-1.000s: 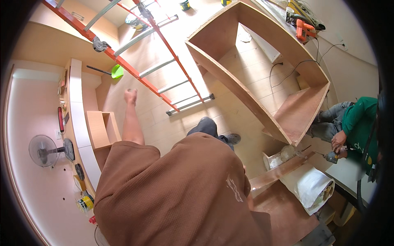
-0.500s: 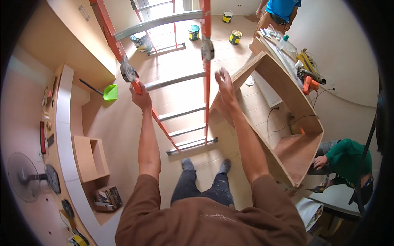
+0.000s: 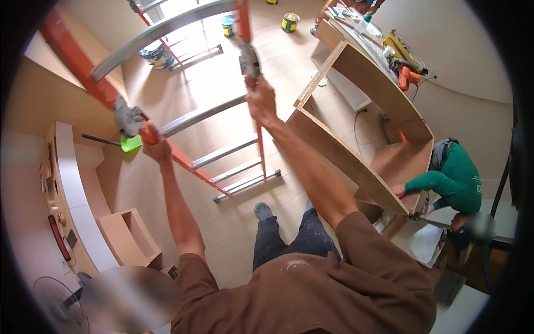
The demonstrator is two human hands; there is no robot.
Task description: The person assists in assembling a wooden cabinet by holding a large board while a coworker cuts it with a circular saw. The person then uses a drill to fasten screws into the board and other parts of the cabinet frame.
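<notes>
Both my hands are on an orange ladder [image 3: 203, 115] with grey metal rungs, standing upright before me. My left hand [image 3: 157, 147] is closed round its left rail, just under the round left hinge [image 3: 130, 117]. Higher up, my right hand [image 3: 261, 100] grips the right rail below the right hinge [image 3: 249, 58], which is smeared by motion. The ladder's grey-capped foot bar [image 3: 247, 187] is near the floor ahead of my feet. To the right of my right forearm lies a large open plywood frame [image 3: 334, 149].
A co-worker in green [image 3: 456, 172] bends at the frame's near right end. Paint buckets [image 3: 290, 23] stand at the back. A bench beyond the frame holds an orange power tool [image 3: 409, 77]. At left are a green dustpan [image 3: 131, 143], a small wooden cabinet [image 3: 130, 236] and a fan [image 3: 58, 303].
My right hand, free in the air before, has taken hold of the right rail. The view has shifted; the ladder appears farther left. The co-worker in green now leans over the frame.
</notes>
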